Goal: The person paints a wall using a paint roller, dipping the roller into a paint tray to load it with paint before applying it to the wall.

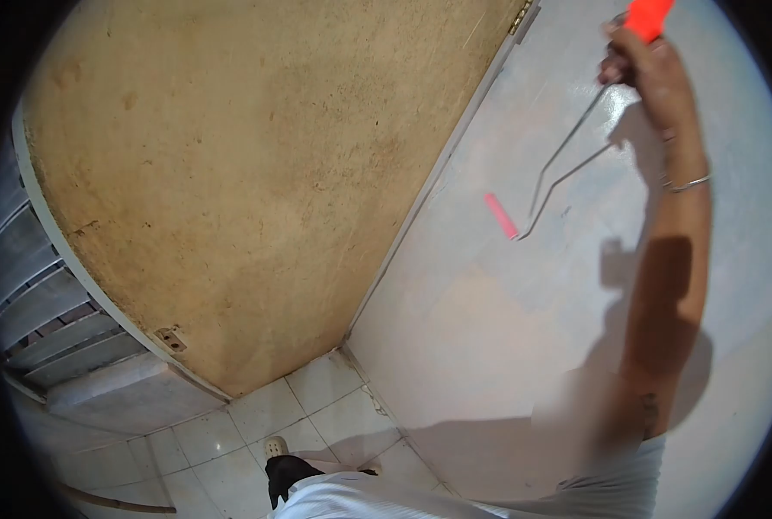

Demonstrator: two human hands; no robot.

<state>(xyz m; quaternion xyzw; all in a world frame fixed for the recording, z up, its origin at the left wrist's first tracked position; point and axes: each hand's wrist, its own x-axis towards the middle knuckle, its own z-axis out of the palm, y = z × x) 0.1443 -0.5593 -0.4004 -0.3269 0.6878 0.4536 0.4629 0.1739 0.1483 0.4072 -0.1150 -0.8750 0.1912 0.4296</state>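
Note:
My right hand (650,69) is raised at the upper right, its fingers wrapped round the orange handle of a small paint roller. From the fist a thin bent metal frame (567,138) runs down and left. The pink roller sleeve (502,216) is close against the pale wall (464,303), and a shadow of hand and frame falls beside it. A bangle (688,184) circles my right wrist. My left hand is out of view.
A stained tan door panel (265,164) fills the left, with a hinge (521,16) at its top edge. Slatted grey panels (48,294) are beyond it. White floor tiles (269,406) lie below, with a shoe (276,446) and a curved stick (118,502) low in view.

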